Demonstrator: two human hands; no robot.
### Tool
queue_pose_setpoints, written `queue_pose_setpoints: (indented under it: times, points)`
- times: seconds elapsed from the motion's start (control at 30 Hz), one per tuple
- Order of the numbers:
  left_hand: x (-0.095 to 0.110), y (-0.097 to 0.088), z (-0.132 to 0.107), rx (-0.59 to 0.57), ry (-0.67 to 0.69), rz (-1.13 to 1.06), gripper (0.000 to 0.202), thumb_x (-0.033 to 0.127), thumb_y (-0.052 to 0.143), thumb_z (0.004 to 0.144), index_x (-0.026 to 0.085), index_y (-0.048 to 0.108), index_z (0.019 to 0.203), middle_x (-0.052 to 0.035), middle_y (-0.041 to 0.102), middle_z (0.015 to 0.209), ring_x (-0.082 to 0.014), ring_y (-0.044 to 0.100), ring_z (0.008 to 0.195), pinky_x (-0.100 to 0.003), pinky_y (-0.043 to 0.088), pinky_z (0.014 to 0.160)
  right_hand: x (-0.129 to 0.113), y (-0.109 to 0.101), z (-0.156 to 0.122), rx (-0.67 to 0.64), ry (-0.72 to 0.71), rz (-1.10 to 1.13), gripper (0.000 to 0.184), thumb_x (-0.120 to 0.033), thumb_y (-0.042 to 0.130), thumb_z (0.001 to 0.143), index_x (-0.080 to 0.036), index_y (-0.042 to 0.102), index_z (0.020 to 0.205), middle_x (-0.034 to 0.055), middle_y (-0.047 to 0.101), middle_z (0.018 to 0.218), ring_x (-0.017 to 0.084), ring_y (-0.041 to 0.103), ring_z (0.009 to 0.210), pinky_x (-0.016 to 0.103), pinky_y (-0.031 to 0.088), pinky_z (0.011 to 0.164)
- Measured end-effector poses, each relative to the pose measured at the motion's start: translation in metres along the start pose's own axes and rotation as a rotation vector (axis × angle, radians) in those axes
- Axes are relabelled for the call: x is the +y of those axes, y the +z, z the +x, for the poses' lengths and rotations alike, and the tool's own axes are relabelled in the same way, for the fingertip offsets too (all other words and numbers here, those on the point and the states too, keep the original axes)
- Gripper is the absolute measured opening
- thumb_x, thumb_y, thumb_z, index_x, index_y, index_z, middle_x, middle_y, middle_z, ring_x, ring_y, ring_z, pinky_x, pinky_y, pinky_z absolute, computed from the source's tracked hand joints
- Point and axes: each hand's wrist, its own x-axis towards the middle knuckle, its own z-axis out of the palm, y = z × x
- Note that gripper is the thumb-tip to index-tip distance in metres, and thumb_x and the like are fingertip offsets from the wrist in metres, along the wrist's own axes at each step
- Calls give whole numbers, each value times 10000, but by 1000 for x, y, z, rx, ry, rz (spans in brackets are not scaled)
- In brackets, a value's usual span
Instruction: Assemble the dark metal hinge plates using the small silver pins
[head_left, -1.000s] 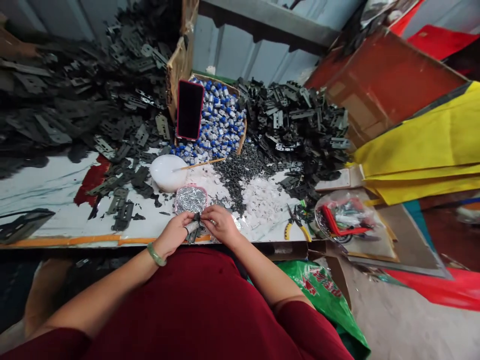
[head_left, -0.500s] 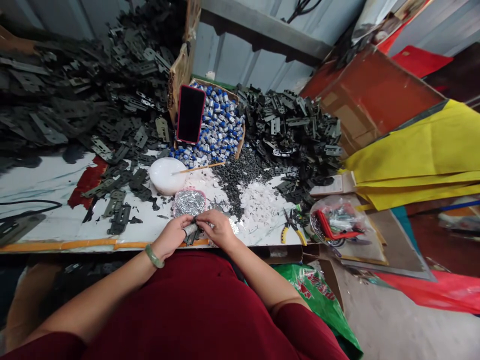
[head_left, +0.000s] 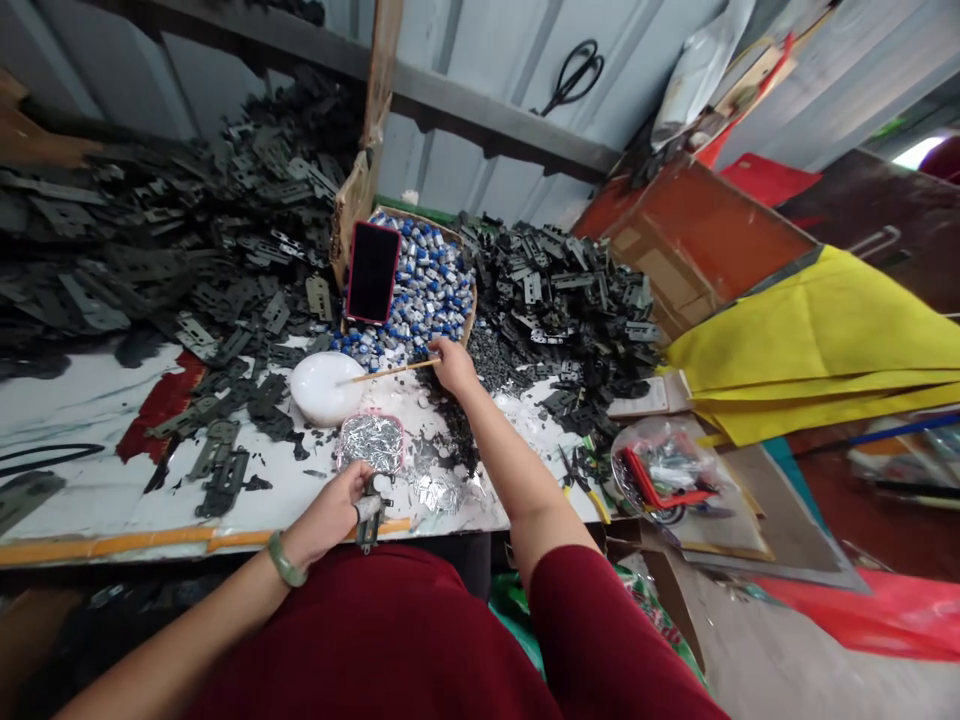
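Observation:
My left hand (head_left: 346, 497) is closed on a dark metal bracket (head_left: 367, 536) at the table's front edge. A small pale round piece (head_left: 382, 483) shows at its fingertips. Greyish wrap covers one finger. My right hand (head_left: 452, 368) is stretched forward, its fingers closed at the far end of a thin wooden stick (head_left: 397, 370). The other end of that stick rests in a white bowl (head_left: 328, 390) of white stuff. Just beyond my right hand lie many blue-and-silver small parts (head_left: 431, 275) in a cardboard box. A pink-rimmed tray (head_left: 372, 442) of metal pins stands beyond my left hand.
Heaps of dark metal brackets (head_left: 217, 215) fill the back left, with another pile (head_left: 555, 285) at right. A phone (head_left: 373, 272) leans on the blue parts. Yellow-handled pliers (head_left: 583, 485) and a bag-lined bowl of tools (head_left: 664, 465) sit at right. Yellow sheets (head_left: 810, 350) stick out beyond.
My hands were together at the front edge over the small work. My right hand has moved forward to the wooden stick; my left stayed near the edge with the bracket. The view has shifted.

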Motion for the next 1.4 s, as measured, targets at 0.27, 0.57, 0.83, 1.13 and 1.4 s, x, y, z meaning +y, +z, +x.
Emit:
queue_pose_setpoints:
  times: [0.27, 0.57, 0.83, 1.13, 1.4]
  points:
    - [-3, -12, 1, 16, -5, -65, 235, 202, 731, 613, 192, 524, 724, 8, 592, 715, -159, 565, 728, -264, 443, 696, 3, -13, 53, -234, -205, -298, 356, -63, 628, 697, -205, 662, 1021, 95, 655, 1039, 250, 617, 938, 295, 457, 789]
    - [-2, -2, 12, 161, -124, -218, 342, 256, 747, 574, 189, 509, 810, 31, 610, 662, -96, 530, 491, -188, 359, 424, -4, 7, -48, 53, 31, 278, 211, -206, 567, 791, -139, 638, 978, 33, 653, 810, 152, 586, 705, 253, 467, 649]
    - [9, 1, 16, 426, 10, -431, 418, 214, 768, 496, 187, 503, 818, 30, 626, 741, -136, 622, 629, -241, 500, 539, -67, 57, -149, 205, -232, 387, 135, -275, 583, 807, -196, 677, 864, 48, 668, 771, 177, 599, 793, 317, 431, 798]
    - [22, -13, 9, 268, -33, -433, 400, 268, 781, 535, 175, 522, 826, 37, 622, 651, -99, 565, 515, -203, 447, 472, -58, 53, -119, 58, 181, 1161, 366, -551, 537, 793, -196, 585, 720, 5, 593, 685, 135, 556, 609, 264, 435, 597]
    - [15, -33, 4, 275, -42, -334, 379, 298, 782, 538, 180, 512, 776, 59, 581, 562, -71, 490, 436, -174, 362, 407, -57, -2, -33, 219, 28, 981, 331, -532, 582, 761, -202, 576, 760, -7, 564, 683, 126, 524, 643, 254, 423, 629]
